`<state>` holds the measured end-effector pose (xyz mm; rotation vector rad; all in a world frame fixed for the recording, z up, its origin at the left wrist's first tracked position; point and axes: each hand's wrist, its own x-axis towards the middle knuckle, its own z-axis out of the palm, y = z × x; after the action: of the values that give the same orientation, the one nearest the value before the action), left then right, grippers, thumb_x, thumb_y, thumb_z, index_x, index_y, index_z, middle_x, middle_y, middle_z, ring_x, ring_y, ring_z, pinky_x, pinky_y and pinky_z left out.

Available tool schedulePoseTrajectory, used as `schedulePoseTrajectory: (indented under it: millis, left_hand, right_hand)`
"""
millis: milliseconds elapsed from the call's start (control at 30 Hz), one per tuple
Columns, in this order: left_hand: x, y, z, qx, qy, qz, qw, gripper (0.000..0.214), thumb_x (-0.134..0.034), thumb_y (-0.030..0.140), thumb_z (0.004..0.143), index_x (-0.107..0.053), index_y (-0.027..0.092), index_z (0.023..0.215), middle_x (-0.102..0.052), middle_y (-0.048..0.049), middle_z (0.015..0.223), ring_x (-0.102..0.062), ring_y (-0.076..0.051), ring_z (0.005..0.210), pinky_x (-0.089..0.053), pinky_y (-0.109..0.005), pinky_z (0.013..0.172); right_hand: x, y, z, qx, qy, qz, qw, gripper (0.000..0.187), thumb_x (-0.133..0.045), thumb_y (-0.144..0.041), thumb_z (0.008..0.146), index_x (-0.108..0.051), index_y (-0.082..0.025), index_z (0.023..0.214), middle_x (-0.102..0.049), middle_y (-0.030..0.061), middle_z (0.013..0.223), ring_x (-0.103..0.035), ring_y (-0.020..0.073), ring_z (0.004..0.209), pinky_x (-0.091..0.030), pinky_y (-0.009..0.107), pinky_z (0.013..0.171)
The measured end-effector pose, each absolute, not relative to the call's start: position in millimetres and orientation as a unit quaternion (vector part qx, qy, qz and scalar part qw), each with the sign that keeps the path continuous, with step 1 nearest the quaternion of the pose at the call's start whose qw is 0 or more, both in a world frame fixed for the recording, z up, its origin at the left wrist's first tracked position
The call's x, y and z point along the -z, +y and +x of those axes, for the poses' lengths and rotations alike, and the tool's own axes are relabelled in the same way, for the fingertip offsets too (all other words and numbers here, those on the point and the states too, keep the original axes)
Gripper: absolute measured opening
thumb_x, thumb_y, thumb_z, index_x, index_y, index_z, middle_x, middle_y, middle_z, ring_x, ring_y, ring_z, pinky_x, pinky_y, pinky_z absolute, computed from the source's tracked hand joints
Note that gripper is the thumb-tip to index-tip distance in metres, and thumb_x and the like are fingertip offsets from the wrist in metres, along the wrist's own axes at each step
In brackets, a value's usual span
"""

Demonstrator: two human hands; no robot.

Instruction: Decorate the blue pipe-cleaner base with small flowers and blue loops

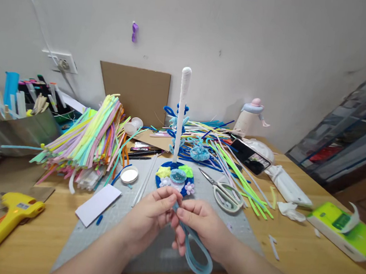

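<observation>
Both my hands meet in front of me over the grey cutting mat (154,254). My left hand (156,208) pinches one end of light blue pipe cleaners (200,269). The fingers of my right hand (202,219) close on the same pipe cleaners, which hang in a bent loop below that hand. Just beyond my fingertips sits a round dark blue base (158,180) with yellow, green, white and pink flowers and a teal piece at its middle. A white wrapped stick (181,110) stands upright at the base, with blue curled pieces partly hidden behind it.
Scissors (223,191) lie on the mat at right, near green pipe cleaners (249,187). A phone (249,155) and a green tissue pack (345,228) are farther right. On the left are a pipe cleaner bundle (87,140), a white card (97,205) and a yellow glue gun (7,219).
</observation>
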<state>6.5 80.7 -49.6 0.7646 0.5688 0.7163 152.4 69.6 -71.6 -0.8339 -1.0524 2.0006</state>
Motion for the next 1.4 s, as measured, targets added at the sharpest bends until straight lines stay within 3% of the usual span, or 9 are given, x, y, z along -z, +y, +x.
schedulePoseTrajectory:
  millis: [100,267,433,800,900,1033,1167,1400]
  left_hand:
    - [49.7,79.9,3.8,-0.303,0.24,0.331,0.861,0.024,-0.05,0.044,0.079,-0.05,0.022,0.089,-0.054,0.0026,0.051,-0.062,-0.021,0.051,-0.043,-0.026,0.043]
    - [52.9,80.4,1.9,-0.291,0.226,0.326,0.871,0.017,-0.048,0.035,0.081,-0.047,0.023,0.093,-0.055,0.003,0.048,-0.063,-0.022,0.05,-0.043,-0.026,0.041]
    - [54.8,79.3,2.0,-0.27,0.221,0.329,0.878,0.026,-0.05,0.037,0.079,-0.047,0.023,0.1,-0.059,0.0011,0.052,-0.064,-0.022,0.051,-0.04,-0.023,0.04]
    - [57.6,79.4,3.0,-0.256,0.225,0.329,0.881,0.027,-0.049,0.031,0.079,-0.046,0.023,0.105,-0.058,-0.0002,0.052,-0.061,-0.021,0.049,-0.04,-0.023,0.039]
    - [53.8,80.4,1.9,-0.293,0.267,0.334,0.855,0.027,-0.05,0.034,0.079,-0.051,0.021,0.103,-0.059,-0.0012,0.063,-0.059,-0.017,0.05,-0.041,-0.024,0.044]
    - [46.9,86.0,-4.0,-0.395,0.337,0.424,0.742,0.025,-0.056,0.037,0.078,-0.061,0.016,0.092,-0.06,-0.004,0.087,-0.057,-0.012,0.073,-0.043,-0.021,0.065]
    - [44.4,92.8,-10.9,-0.378,0.376,0.543,0.649,0.017,-0.07,0.025,0.067,-0.065,0.014,0.079,-0.062,-0.0027,0.078,-0.055,-0.013,0.075,-0.041,-0.023,0.073]
    - [48.1,94.5,-11.3,-0.366,0.362,0.541,0.665,0.022,-0.074,0.022,0.061,-0.065,0.014,0.08,-0.064,-0.0012,0.075,-0.057,-0.013,0.071,-0.043,-0.025,0.071]
  right_hand:
    - [73.4,68.1,152.3,-0.786,-0.411,-0.3,0.351,0.031,-0.059,-0.041,0.075,-0.057,-0.01,0.07,-0.058,0.0001,0.047,-0.058,0.0121,0.04,-0.048,0.025,0.047]
    - [75.9,67.1,152.6,-0.794,-0.425,-0.271,0.34,0.029,-0.058,-0.038,0.076,-0.058,-0.009,0.072,-0.058,0.0005,0.048,-0.059,0.012,0.042,-0.049,0.027,0.051]
    - [75.0,66.5,153.0,-0.797,-0.426,-0.273,0.33,0.03,-0.06,-0.039,0.076,-0.059,-0.009,0.074,-0.059,0.0003,0.05,-0.06,0.0121,0.045,-0.05,0.027,0.053]
    - [74.5,65.3,151.4,-0.8,-0.418,-0.272,0.334,0.029,-0.061,-0.037,0.075,-0.059,-0.009,0.07,-0.058,0.0004,0.048,-0.058,0.0113,0.042,-0.047,0.022,0.045]
    - [73.2,66.5,151.6,-0.795,-0.412,-0.287,0.341,0.028,-0.058,-0.036,0.076,-0.056,-0.01,0.067,-0.057,0.0001,0.047,-0.058,0.0114,0.041,-0.047,0.022,0.045]
    - [71.5,70.3,155.2,-0.783,-0.416,-0.302,0.352,0.025,-0.055,-0.033,0.079,-0.055,-0.011,0.068,-0.057,-0.0015,0.048,-0.057,0.0106,0.041,-0.051,0.031,0.058]
    - [71.6,74.0,158.7,-0.79,-0.421,-0.301,0.329,0.025,-0.055,-0.033,0.078,-0.056,-0.01,0.069,-0.057,-0.0013,0.048,-0.057,0.011,0.041,-0.051,0.033,0.06]
    - [71.3,77.9,160.9,-0.82,-0.415,-0.23,0.32,0.026,-0.052,-0.031,0.079,-0.056,-0.009,0.067,-0.056,-0.0013,0.047,-0.056,0.0103,0.038,-0.052,0.032,0.056]
